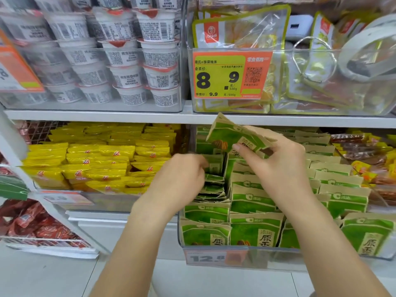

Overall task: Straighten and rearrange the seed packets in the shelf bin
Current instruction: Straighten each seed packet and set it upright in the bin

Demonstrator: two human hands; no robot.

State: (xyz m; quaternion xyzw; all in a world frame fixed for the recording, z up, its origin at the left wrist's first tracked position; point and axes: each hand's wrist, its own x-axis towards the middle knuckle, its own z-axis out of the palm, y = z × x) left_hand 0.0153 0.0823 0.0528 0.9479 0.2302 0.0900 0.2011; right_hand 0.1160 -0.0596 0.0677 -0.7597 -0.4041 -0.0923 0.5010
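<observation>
Yellow snack packets (102,161) fill the bin at 9 o'clock. White cups (111,58) are stacked at 11 o'clock. Clear pouches (242,28) stand at 1 o'clock behind an orange price tag (229,75). Red packets (36,224) lie at 8 o'clock.

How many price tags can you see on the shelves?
3: an orange tag on the upper right bin, one on the green packets' bin, one at the upper left edge. Others may be hidden.

The seed packets (250,202) stand in rows in the bin (278,257); snack packs (102,159) lie left of the bin, cups (102,56) on the shelf (96,115) above.
</observation>
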